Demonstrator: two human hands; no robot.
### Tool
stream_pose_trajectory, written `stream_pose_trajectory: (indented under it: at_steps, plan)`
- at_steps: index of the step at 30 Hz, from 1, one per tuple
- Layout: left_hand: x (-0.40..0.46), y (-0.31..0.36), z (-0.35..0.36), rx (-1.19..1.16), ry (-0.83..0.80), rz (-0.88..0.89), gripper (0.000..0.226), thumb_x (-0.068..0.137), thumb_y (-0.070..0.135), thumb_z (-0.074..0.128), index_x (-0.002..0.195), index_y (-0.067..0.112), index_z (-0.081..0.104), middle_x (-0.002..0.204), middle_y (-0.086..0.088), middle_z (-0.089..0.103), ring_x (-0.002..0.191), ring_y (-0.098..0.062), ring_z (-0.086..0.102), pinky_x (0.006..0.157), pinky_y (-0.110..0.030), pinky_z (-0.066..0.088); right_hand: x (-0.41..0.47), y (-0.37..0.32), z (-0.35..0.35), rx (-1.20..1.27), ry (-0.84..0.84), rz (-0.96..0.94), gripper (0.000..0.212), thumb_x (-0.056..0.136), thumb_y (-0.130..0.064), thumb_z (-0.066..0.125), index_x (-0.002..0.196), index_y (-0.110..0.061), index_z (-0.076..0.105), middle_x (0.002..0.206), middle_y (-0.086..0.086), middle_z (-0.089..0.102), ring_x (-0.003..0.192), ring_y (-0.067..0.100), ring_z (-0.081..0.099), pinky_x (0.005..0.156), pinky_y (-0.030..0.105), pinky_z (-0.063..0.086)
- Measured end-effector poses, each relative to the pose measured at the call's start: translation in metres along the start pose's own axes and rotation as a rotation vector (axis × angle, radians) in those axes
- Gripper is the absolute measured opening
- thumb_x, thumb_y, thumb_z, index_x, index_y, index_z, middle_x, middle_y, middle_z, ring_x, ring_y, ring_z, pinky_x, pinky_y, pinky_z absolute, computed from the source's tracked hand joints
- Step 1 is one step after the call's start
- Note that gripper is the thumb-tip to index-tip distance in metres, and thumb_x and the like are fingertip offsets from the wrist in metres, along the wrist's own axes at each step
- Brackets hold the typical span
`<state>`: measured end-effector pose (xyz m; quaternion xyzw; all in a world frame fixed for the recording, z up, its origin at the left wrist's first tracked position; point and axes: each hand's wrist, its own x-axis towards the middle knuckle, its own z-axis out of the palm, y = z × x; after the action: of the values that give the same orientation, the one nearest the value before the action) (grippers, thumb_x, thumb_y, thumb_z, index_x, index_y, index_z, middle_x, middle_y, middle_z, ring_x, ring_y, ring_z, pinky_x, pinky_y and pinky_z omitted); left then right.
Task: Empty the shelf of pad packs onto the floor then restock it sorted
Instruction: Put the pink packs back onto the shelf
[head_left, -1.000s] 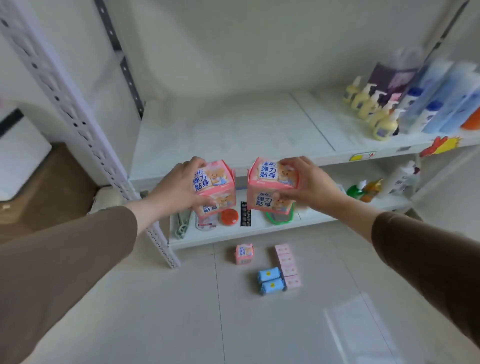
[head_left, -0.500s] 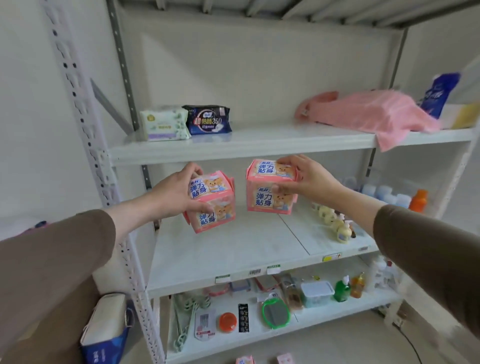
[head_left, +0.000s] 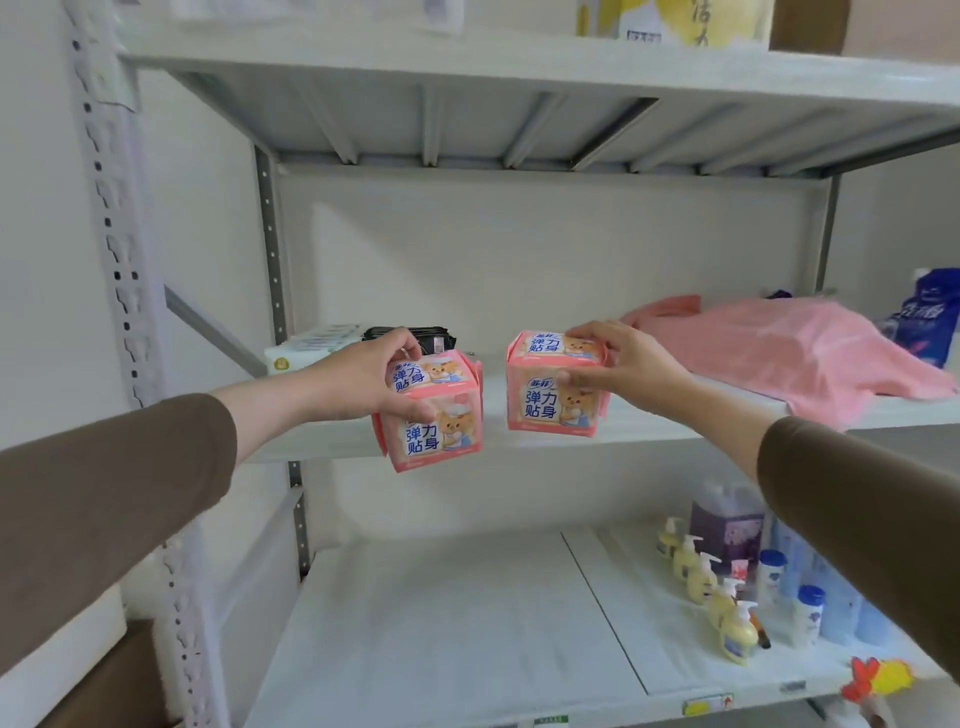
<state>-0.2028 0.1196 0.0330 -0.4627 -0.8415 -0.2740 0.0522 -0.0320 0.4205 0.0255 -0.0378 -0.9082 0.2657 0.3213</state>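
My left hand (head_left: 363, 379) grips a pink pad pack with a bear picture (head_left: 434, 421), held in front of the white shelf's (head_left: 322, 441) front edge. My right hand (head_left: 623, 364) grips a second, matching pink pad pack (head_left: 550, 395), level with the shelf board and a little higher than the left one. At the back left of this shelf lie a white-and-green pad pack (head_left: 306, 348) and a dark pad pack (head_left: 431, 335), partly hidden behind my left hand.
A pink cloth (head_left: 800, 348) covers the right part of the same shelf, with a blue pouch (head_left: 930, 317) beyond it. The shelf below holds yellow pump bottles (head_left: 711, 587) and blue bottles at its right. A perforated upright post (head_left: 119, 260) stands at left.
Both hands have lifted the pink packs from the height of the lower shelf up to the shelf that holds the cloth. The view has tilted upward, and the floor has dropped out of sight.
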Motion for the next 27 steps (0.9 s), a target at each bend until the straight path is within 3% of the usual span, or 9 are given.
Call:
stream_pose_trajectory:
  at_steps: [3,8,13,18,23,27]
  plan:
    - [0.033,0.004,0.001,-0.008,0.019,0.002,0.071,0.055,0.058,0.089,0.107,0.034,0.048,0.103,0.009,0.068,0.091,-0.018,0.067,0.08,-0.048,0.056,0.032,0.023,-0.006,0.021,-0.037,-0.009,0.071,0.062,-0.065,0.08,0.123,-0.035,0.061,0.113,-0.018,0.062,0.1,0.001,0.063,0.09,0.033,0.055]
    - [0.094,0.008,0.002,0.003,0.013,-0.02,0.069,0.062,0.051,0.089,0.113,0.029,0.048,0.106,0.008,0.068,0.091,-0.016,0.069,0.079,-0.041,0.059,0.071,0.065,-0.01,0.075,-0.103,0.022,0.068,0.06,-0.058,0.086,0.12,-0.036,0.062,0.114,-0.015,0.064,0.098,0.004,0.068,0.092,0.037,0.055]
    - [0.168,0.001,0.001,0.051,0.046,0.004,0.072,0.062,0.055,0.086,0.116,0.028,0.047,0.109,0.008,0.066,0.092,-0.012,0.066,0.084,-0.038,0.055,0.095,0.098,-0.015,0.075,-0.126,0.051,0.062,0.062,-0.049,0.088,0.117,-0.034,0.064,0.11,-0.012,0.068,0.091,0.001,0.069,0.089,0.03,0.056]
    - [0.249,-0.01,-0.002,-0.02,0.066,0.045,0.068,0.068,0.047,0.086,0.117,0.021,0.047,0.111,0.003,0.064,0.097,-0.016,0.065,0.085,-0.036,0.054,0.117,0.117,-0.011,0.075,-0.176,0.063,0.055,0.065,-0.041,0.089,0.113,-0.032,0.065,0.103,-0.009,0.072,0.088,0.004,0.071,0.079,0.025,0.056]
    - [0.318,-0.036,0.007,-0.007,0.012,-0.001,0.068,0.072,0.046,0.084,0.12,0.021,0.043,0.115,0.0,0.061,0.098,-0.018,0.063,0.089,-0.039,0.053,0.144,0.128,0.008,0.124,-0.202,0.071,0.06,0.056,-0.055,0.09,0.105,-0.036,0.063,0.102,-0.006,0.074,0.093,0.013,0.072,0.087,0.039,0.058]
    - [0.354,-0.055,0.019,0.023,-0.076,-0.023,0.069,0.074,0.044,0.083,0.123,0.021,0.04,0.116,-0.003,0.061,0.1,-0.019,0.062,0.089,-0.04,0.053,0.168,0.128,0.03,0.159,-0.233,0.056,0.055,0.061,-0.048,0.09,0.107,-0.03,0.063,0.103,-0.005,0.073,0.094,0.013,0.072,0.089,0.039,0.058]
